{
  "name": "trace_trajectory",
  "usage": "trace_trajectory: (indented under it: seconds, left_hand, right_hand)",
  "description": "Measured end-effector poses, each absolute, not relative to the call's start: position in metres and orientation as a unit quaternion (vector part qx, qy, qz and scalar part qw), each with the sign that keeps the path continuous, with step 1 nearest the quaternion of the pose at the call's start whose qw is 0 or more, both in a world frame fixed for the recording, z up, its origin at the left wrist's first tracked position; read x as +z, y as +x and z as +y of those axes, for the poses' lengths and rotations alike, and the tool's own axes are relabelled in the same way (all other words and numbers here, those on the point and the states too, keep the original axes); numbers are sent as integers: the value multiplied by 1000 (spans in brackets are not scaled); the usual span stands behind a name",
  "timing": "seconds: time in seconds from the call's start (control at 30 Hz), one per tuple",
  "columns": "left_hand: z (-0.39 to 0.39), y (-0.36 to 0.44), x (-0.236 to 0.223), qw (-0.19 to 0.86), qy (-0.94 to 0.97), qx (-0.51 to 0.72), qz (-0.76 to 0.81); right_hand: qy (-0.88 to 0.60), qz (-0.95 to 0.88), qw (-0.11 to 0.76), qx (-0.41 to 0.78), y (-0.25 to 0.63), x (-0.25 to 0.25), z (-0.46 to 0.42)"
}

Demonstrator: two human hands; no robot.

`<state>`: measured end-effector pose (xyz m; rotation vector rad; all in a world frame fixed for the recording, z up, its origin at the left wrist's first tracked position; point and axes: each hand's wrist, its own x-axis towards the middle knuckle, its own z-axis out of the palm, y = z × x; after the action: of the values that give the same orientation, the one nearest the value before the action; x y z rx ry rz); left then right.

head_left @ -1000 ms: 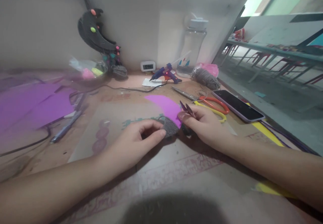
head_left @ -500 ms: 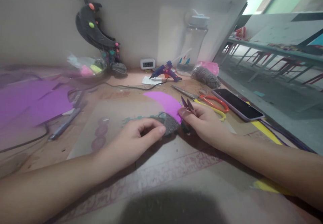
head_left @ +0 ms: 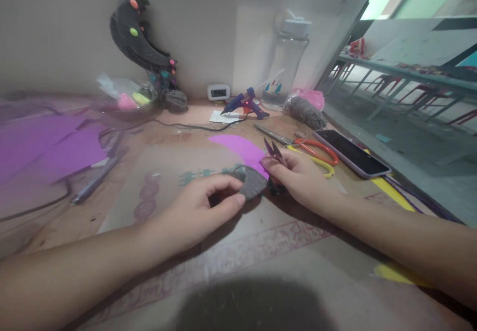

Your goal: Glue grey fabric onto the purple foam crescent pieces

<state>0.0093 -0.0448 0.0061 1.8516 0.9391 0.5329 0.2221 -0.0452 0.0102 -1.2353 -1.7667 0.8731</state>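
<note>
My left hand (head_left: 203, 204) is closed in a pinch on the end of a grey yarn-wrapped piece (head_left: 254, 184). A thin strand loops up from it beside my fingertips. Joined to or lying against that piece is a purple crescent (head_left: 240, 147), its tip pointing back and left. My right hand (head_left: 298, 179) is closed round a pair of small thread snips (head_left: 275, 151), blades up and slightly apart. Its thumb is at the crescent's right edge. Most of the snips' handle is hidden in the palm, and a dark thing under this hand cannot be made out.
Behind stand a blue glue gun (head_left: 244, 104), a small digital clock (head_left: 218, 92) and a clear bottle (head_left: 286, 62). To the right lie orange-and-yellow-handled scissors (head_left: 316, 149), grey yarn (head_left: 305, 113) and a phone (head_left: 352, 153). Purple sheets (head_left: 48, 147) and a pen (head_left: 97, 179) are left; a black crescent ornament (head_left: 137, 38) hangs behind.
The grey wrapped piece has tilted so that more of its face shows. My right hand and the snips have shifted slightly left. My left hand has barely moved.
</note>
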Motion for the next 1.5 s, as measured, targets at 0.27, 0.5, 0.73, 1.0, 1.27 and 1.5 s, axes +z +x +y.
trace_trajectory:
  seconds: [0.27, 0.5, 0.73, 1.0, 1.27, 1.5]
  left_hand:
    - [-46, 10, 8, 475, 755, 208, 400]
    - [-46, 12, 9, 464, 759, 203, 408]
    - [-47, 9, 7, 494, 751, 200, 390]
    - [-46, 10, 8, 537, 728, 208, 372]
    - [-39, 14, 10, 608, 614, 308, 398]
    - [-39, 15, 11, 635, 594, 303, 391]
  right_hand:
    - [-487, -703, 395, 336, 222, 9, -45]
    - [-483, -734, 376, 294, 220, 11, -50]
    - [-487, -737, 363, 296, 221, 11, -48]
    - [-477, -734, 399, 272, 223, 9, -47]
    - [-430, -813, 387, 66, 236, 8, -49]
    - [-386, -881, 256, -98, 235, 12, -49]
